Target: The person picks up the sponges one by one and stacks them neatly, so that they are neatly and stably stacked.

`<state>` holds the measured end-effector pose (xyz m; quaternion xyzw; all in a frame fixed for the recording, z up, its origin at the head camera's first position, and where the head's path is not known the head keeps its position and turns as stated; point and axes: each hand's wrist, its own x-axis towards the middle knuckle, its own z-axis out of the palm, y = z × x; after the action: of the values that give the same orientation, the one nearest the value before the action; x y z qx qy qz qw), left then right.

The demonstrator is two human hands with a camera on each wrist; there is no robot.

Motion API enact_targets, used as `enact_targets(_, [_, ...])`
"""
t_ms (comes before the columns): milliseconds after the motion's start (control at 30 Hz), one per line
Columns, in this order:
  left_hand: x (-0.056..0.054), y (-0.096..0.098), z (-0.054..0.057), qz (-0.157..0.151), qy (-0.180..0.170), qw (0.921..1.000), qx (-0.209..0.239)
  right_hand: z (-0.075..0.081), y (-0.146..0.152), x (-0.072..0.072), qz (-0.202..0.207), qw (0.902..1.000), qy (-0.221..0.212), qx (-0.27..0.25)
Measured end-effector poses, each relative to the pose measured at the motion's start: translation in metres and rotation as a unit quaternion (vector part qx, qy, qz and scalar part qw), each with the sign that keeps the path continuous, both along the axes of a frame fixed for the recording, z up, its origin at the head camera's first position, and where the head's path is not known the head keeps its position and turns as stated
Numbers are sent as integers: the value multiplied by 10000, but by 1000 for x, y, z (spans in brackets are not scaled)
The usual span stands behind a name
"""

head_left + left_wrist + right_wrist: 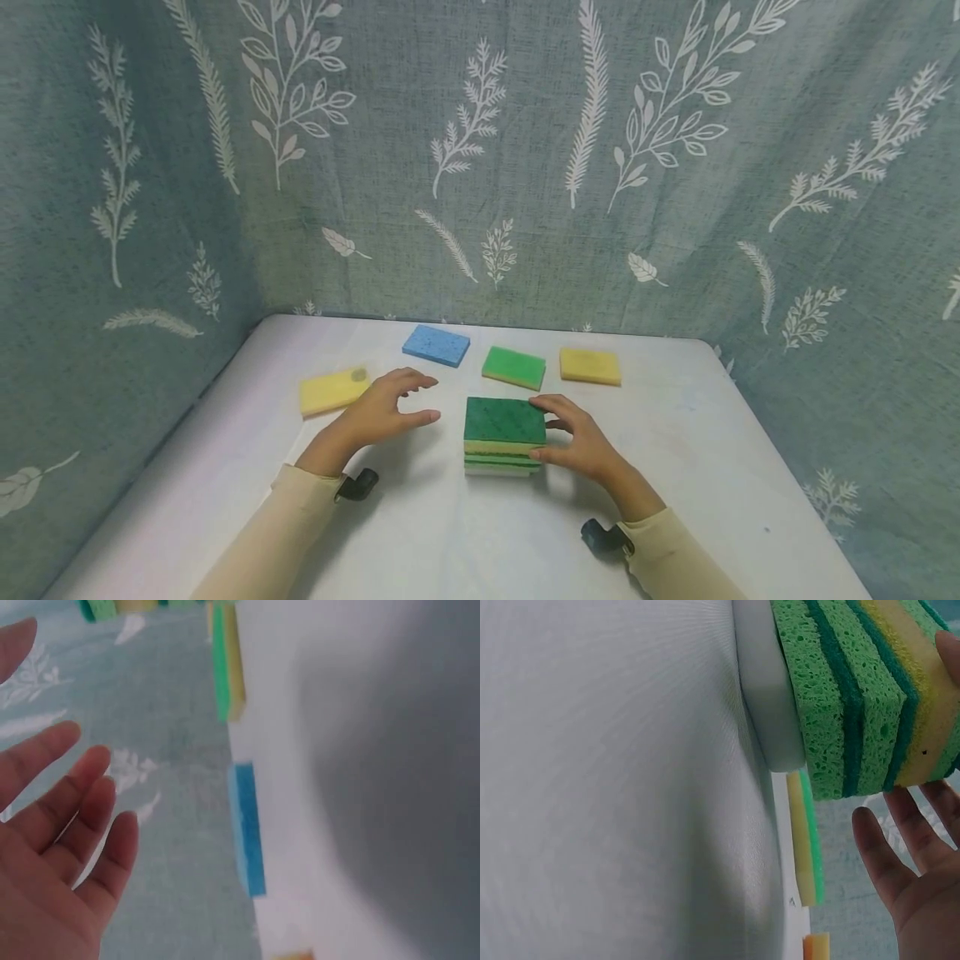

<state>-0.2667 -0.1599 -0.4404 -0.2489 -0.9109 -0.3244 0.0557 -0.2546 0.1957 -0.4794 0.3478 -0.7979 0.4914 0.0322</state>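
Observation:
Near the middle of the table stands a stack of sponges (501, 450), topped by a sponge with a dark green scouring side (504, 419). My right hand (573, 437) grips the upper part of the stack at its right end, thumb at the front and fingers at the back corner. The right wrist view shows green and yellow sponge layers (881, 697) above a white block (769, 690) at the bottom. My left hand (390, 408) hovers left of the stack, holding nothing, thumb and fingers apart. Past it lies a yellow sponge (330, 392), partly hidden by the hand.
Behind the stack lie a blue sponge (437, 346), a green sponge (513, 367) and another yellow sponge (590, 366), spaced apart. A patterned grey-green curtain (480, 167) hangs around the white table (712, 467) at the back and sides.

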Motion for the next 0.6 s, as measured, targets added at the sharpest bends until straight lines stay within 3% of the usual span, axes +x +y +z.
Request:
enact_targets(367, [-10,-44,-3,533,21,9981,-323,-8,-3,4,-154,9998,-144,32])
enact_targets(600, [-17,-76,2,1125,-98,9934,-201,-5,-6,1,-142,9999,60,-61])
